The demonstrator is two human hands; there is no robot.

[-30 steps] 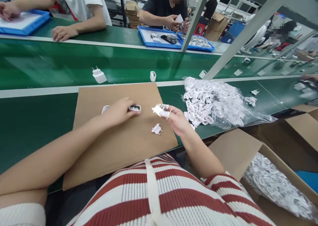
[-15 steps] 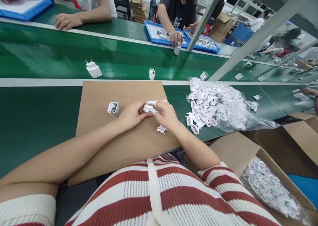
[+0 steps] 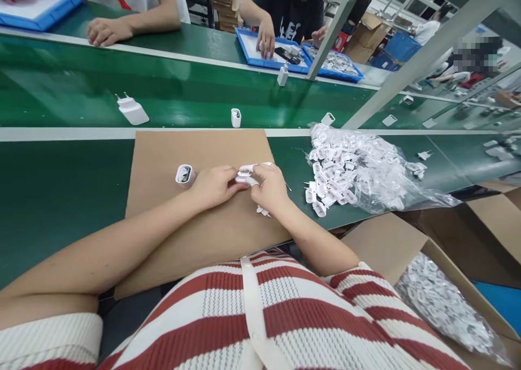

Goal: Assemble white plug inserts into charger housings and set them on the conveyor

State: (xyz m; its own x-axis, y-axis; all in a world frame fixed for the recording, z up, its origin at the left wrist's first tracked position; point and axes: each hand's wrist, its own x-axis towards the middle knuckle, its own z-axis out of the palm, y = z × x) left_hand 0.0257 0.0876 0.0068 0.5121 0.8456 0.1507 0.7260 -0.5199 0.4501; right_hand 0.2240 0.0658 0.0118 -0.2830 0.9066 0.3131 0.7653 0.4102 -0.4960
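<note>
Over the cardboard sheet (image 3: 163, 147), my left hand (image 3: 215, 186) is closed on a white charger housing (image 3: 242, 179), gripping it from the left. My right hand (image 3: 268, 188), with white covers on its fingertips, pinches the same housing from the right; its fingers hide much of the part. An open-topped charger housing (image 3: 185, 176) with circuitry showing inside stands on the cardboard to the left of my hands. Beneath my right wrist lies a white plug cap with pins (image 3: 263, 211), partly covered by the hand.
A plastic bag of white plug caps (image 3: 350, 169) lies to the right. Beyond it, chargers (image 3: 133, 109) are spread along the green conveyor belt (image 3: 183, 99). Co-workers sit across, with blue trays (image 3: 254, 61). An open carton (image 3: 391, 245) holding bagged parts stands at lower right.
Chargers on the belt have shifted left. A co-worker opposite has let go of a charger, which now stands on the belt. My hands stay on the housing, the right one covering more of the plug cap.
</note>
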